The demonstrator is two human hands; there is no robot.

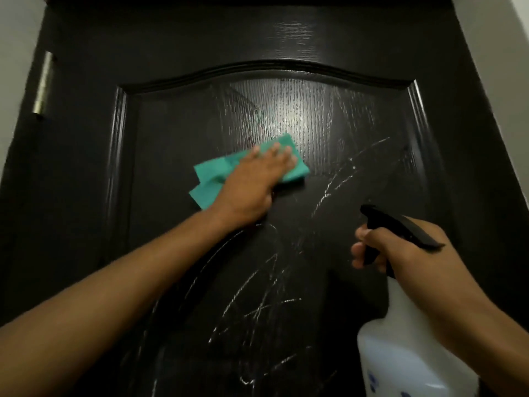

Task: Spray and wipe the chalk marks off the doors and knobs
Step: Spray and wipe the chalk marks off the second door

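While we're facing the black door (315,38), its arched panel shines wet up top and chalk scribbles (257,308) cover the lower part. Our right hand (400,247) has its fingers wrapped round the spray bottle (406,339) by the trigger. Our left hand (254,181) presses the teal cloth (211,173) flat, fingers straight, mid-panel.

Pale grey wall (17,53) flanking the dark frame on the left, white wall (498,38) on the right. 1 metal hinge (43,84) at the left edge. Dim room, soft glare overhead.
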